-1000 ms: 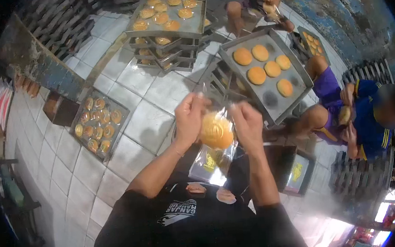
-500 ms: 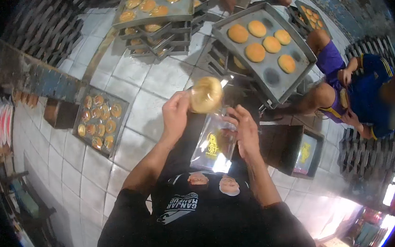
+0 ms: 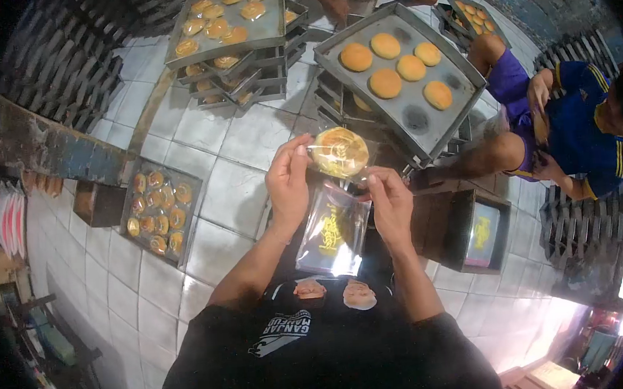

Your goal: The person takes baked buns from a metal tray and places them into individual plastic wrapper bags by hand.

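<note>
A round golden bun (image 3: 339,153) is inside a clear plastic bag with yellow print, held up in front of me. My left hand (image 3: 288,178) pinches the bag at its left side. At the lower right corner of the same bag, the fingertips of my right hand (image 3: 391,206) are pressed together on the plastic. Just below the bun, a stack of clear printed plastic bags (image 3: 331,233) rests on my lap.
Ahead to the right, a metal tray (image 3: 423,120) of unwrapped buns tops a stack. Wrapped buns fill stacked trays (image 3: 269,33) further off and a floor tray (image 3: 193,193) at left. A box (image 3: 461,234) holds more bags. A co-worker in a blue shirt (image 3: 576,119) sits at right.
The bun has shifted slightly right and down and now shows inside a printed bag. My right hand has moved from the bag stack's upper edge to the bagged bun's corner.
</note>
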{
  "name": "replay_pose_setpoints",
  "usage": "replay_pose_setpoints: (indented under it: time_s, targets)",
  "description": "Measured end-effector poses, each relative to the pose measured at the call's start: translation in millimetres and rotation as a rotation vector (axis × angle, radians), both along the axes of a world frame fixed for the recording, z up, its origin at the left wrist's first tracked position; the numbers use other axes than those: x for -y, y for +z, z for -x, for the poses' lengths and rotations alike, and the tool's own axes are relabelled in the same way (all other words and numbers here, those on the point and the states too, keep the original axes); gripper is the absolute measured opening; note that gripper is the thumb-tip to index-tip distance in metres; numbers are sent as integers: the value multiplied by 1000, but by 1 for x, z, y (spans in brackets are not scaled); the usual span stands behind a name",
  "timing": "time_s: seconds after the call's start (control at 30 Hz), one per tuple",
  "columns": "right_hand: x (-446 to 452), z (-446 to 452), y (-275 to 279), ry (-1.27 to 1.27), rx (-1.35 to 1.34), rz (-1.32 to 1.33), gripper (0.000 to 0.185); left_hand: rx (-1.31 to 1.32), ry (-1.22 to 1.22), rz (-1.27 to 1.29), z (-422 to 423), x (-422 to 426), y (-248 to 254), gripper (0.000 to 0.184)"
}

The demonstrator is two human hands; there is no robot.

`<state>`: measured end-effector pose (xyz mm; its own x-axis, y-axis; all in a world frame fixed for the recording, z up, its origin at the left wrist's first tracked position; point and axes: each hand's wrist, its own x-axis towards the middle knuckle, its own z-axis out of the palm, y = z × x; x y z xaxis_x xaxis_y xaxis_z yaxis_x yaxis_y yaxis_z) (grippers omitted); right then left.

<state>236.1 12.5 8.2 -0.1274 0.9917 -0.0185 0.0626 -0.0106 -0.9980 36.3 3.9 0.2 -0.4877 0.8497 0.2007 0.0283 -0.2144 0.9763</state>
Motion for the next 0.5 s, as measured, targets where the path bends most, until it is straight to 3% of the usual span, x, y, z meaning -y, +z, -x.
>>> replay_pose_setpoints:
  time_s: [0.1,0.17,0.23,0.3,0.37,0.4,0.43,0.5]
  targets:
    - [-1,2,20,-28,159,-27,17,35,4,50,1,9,8,29]
    - [-4,4,17,-40,74,-65,15,-221,3,-33,4,13,11,28]
    - [-5,7,25,-50,-8,-100,14,-242,-18,-67,4,17,15,28]
    - [-5,8,39,-97,105,-417,16,-263,-35,-99,5,18,20,27]
    - [-6,10,44,-74,27,-496,17,29,-58,-80,3,20,24,28]
    - [-7,12,48,-52,-55,-582,18,32,-59,-82,3,21,26,28]
    - [-8,14,55,-53,-53,-585,18,145,-75,-36,2,20,29,30]
    - [-8,21,68,-34,-203,-185,23,259,-87,4,2,20,31,33]
